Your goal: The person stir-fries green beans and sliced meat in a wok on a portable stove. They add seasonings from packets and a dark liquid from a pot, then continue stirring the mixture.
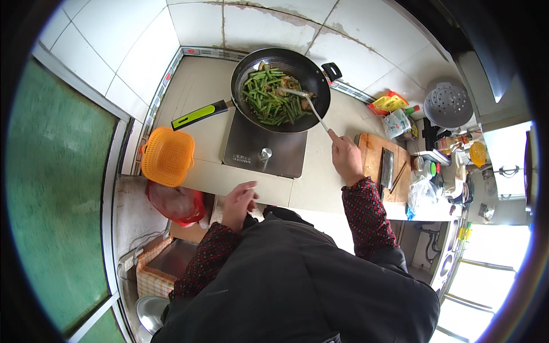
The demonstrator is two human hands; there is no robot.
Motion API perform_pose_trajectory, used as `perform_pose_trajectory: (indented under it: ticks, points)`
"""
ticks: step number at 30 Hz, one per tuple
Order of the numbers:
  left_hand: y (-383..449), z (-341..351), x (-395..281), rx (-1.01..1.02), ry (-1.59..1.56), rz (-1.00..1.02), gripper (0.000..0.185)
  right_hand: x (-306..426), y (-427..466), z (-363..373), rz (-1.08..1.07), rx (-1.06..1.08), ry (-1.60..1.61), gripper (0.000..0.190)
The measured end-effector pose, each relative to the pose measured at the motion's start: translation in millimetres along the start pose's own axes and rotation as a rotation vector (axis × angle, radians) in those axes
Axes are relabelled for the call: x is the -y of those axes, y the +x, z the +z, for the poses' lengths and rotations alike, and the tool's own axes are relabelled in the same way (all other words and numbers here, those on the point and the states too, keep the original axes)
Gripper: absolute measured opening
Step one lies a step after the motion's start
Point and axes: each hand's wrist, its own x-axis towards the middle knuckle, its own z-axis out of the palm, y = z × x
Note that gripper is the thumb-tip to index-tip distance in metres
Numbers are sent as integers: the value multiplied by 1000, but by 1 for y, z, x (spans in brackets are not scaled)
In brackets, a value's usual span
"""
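Observation:
My right hand grips the thin handle of a metal cooking spatula. Its head rests among cut green beans and browned pieces, perhaps meat, inside a black wok. The wok sits over the back of a dark induction cooker with a silver knob. A lime-green and black long handle points left from the wok, toward an orange plastic basket. My left hand hangs empty before the counter's front edge, its fingers loosely bent and a little apart.
Right of the cooker, a wooden cutting board carries a cleaver and chopsticks. Beyond are food packets, a grey colander and a clear plastic bag. A red bag hangs below the basket. Tiled walls border the counter.

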Motion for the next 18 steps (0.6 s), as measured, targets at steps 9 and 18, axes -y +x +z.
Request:
perform_pose_trajectory:
  ticks: [9, 18]
  points:
    - [34, 110, -21, 317, 178, 116, 44, 25, -37, 2, 514, 138, 881, 41]
    - [62, 203, 10, 63, -16, 118, 9, 13, -59, -7, 482, 209, 1351, 55]
